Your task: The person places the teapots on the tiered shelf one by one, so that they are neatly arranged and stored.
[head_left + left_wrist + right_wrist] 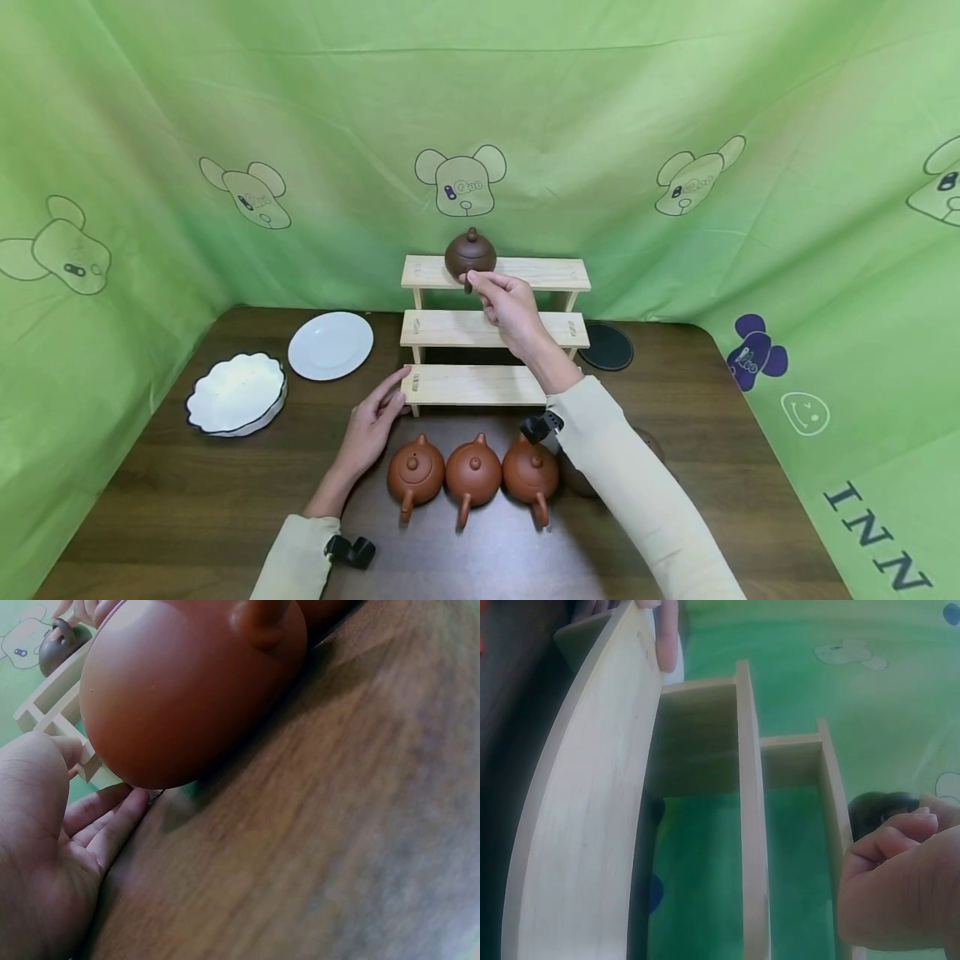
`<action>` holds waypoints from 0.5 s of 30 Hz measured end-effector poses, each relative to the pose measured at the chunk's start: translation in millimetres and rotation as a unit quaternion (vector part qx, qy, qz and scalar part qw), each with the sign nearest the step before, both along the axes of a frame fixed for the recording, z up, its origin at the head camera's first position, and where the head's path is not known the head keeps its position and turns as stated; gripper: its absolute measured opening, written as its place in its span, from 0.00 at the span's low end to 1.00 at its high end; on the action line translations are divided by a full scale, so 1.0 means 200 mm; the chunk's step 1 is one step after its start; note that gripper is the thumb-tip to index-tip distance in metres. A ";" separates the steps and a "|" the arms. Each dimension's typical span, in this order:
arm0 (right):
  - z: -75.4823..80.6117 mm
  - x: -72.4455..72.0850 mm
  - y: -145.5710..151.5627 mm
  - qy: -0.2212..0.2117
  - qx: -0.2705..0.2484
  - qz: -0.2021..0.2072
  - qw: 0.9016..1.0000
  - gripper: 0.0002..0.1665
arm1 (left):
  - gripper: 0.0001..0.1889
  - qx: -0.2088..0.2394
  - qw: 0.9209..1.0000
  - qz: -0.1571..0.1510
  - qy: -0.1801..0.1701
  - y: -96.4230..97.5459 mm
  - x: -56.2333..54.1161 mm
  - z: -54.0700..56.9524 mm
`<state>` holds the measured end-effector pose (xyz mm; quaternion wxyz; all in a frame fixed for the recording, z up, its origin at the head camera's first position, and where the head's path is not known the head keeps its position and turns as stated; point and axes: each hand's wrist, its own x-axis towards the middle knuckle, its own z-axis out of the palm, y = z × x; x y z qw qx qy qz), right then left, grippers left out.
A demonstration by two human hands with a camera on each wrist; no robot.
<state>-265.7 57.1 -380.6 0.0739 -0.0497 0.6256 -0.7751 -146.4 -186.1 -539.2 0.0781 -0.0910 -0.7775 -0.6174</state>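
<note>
My right hand [513, 310] pinches the handle of a dark brown teapot [471, 252], which is at the left part of the top tier of a three-tier wooden shelf [480, 385]. In the right wrist view, that dark teapot [874, 814] is mostly hidden behind my curled fingers. My left hand [369, 429] touches the left end of the bottom tier, its fingers fairly straight. Three reddish-brown teapots [474, 473] stand in a row in front of the shelf, handles toward me. One of them [180, 690] looms large beside my left hand in the left wrist view.
A white plate [331, 346] and a scalloped white dish [236, 393] with a dark rim lie to the left. Behind the shelf's right side is a dark round mat [607, 347]. Another dark teapot [576, 477] is partly hidden under my right sleeve. Green cloth [315, 100] hangs around the table.
</note>
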 end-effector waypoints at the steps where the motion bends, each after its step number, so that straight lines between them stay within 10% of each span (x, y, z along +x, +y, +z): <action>1: 0.00 0.00 0.01 -0.003 -0.001 -0.005 1.000 0.17 | 0.23 0.003 1.000 -0.004 0.005 0.00 0.00 -0.01; 15: 0.00 0.02 0.11 0.005 0.008 -0.019 1.000 0.15 | 0.23 0.018 0.998 -0.018 0.057 -0.04 -0.06 -0.13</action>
